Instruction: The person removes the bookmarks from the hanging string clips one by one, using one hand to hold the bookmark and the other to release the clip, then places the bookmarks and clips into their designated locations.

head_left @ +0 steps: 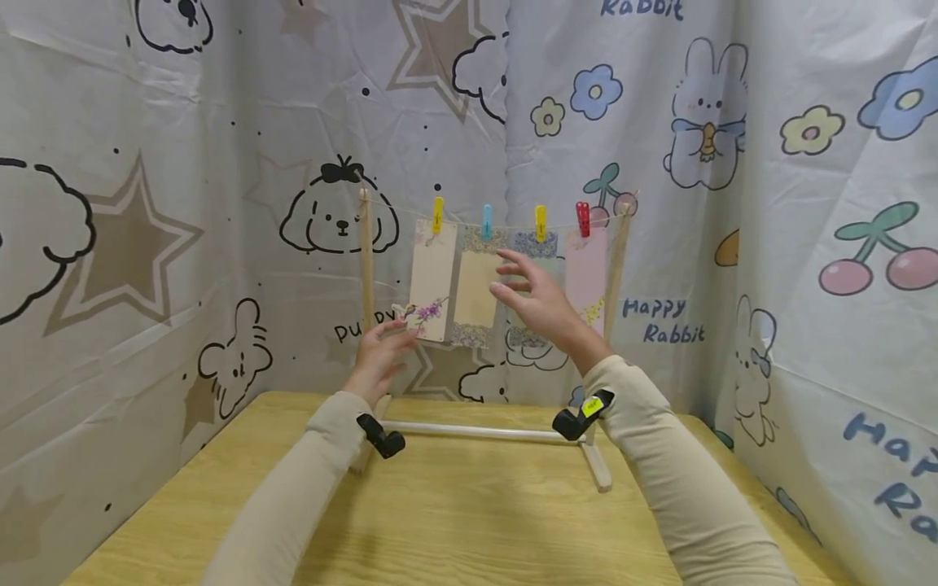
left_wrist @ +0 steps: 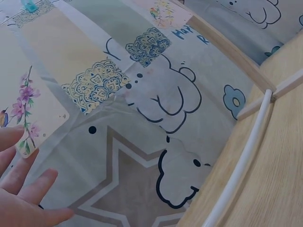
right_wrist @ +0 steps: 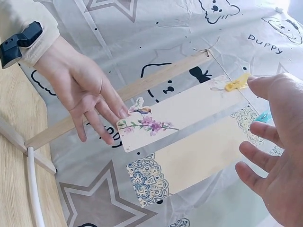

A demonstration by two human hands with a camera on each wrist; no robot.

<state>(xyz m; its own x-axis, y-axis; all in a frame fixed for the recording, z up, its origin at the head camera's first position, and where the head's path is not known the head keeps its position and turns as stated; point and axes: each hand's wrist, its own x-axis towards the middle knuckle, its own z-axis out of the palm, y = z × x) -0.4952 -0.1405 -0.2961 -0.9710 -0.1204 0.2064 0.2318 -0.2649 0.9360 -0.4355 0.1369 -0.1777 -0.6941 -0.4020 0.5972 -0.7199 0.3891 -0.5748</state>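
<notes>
Four-sided paper cards hang by clips from a string. My left hand (head_left: pixel 381 355) is at the lower corner of the leftmost card, a cream bookmark (head_left: pixel 432 277) printed with a bird and pink blossoms. Its fingers are loosely extended, one fingertip right at the card's edge in the right wrist view. My right hand (head_left: pixel 538 305), fingers spread and slightly bent, is raised in front of the patterned yellow bookmark (head_left: pixel 478 289) and the green one (head_left: pixel 538 281), partly covering the green. A yellow clothespin (right_wrist: pixel 236 83) and a blue clothespin (head_left: pixel 487 221) are beyond its fingers in the right wrist view.
A pink bookmark (head_left: pixel 586 268) hangs at right from a red clothespin (head_left: pixel 582 218). Another yellow clothespin (head_left: pixel 541 223) holds the green bookmark. Wooden posts (head_left: pixel 366 260) and a white rod (head_left: pixel 484 430) form the stand on the wooden table (head_left: pixel 454 513). Printed curtains (head_left: pixel 293 106) surround it.
</notes>
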